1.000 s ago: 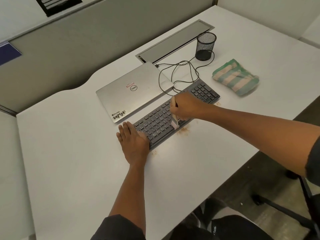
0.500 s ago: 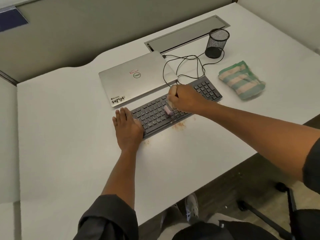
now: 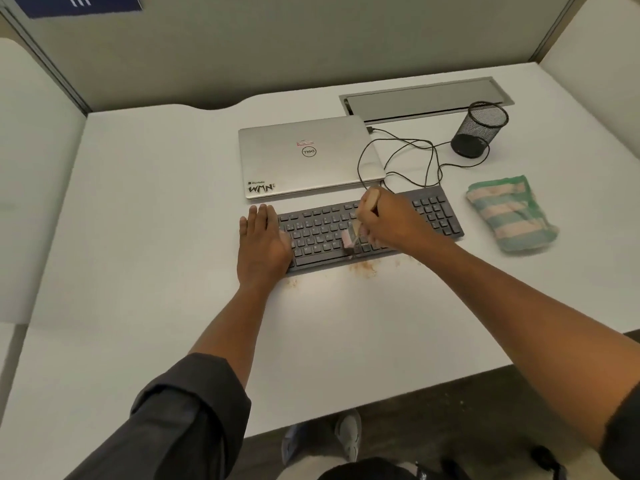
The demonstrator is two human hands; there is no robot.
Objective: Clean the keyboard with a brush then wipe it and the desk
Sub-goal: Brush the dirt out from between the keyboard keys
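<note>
Desk: my white desk top (image 3: pixel 145 237) sits inside grey cubicle partitions (image 3: pixel 277 46); brown crumbs (image 3: pixel 363 270) lie just before the keyboard.
Keyboard: my dark grey flat keyboard (image 3: pixel 436 213) lies before the closed silver laptop (image 3: pixel 308 157).
Left hand (image 3: pixel 263 247): flat, fingers straight, pressing the keyboard's left end.
Right hand (image 3: pixel 391 220): I grip a small wooden-handled brush (image 3: pixel 349 239), bristles on the keys.
Cloth: a folded green-and-pink striped cloth (image 3: pixel 509 213) lies right of the keyboard.

The left hand (image 3: pixel 264 244) lies flat, fingers straight (palm down); the right hand (image 3: pixel 391 221) is curled in a fist-like grip, both arms outstretched.
</note>
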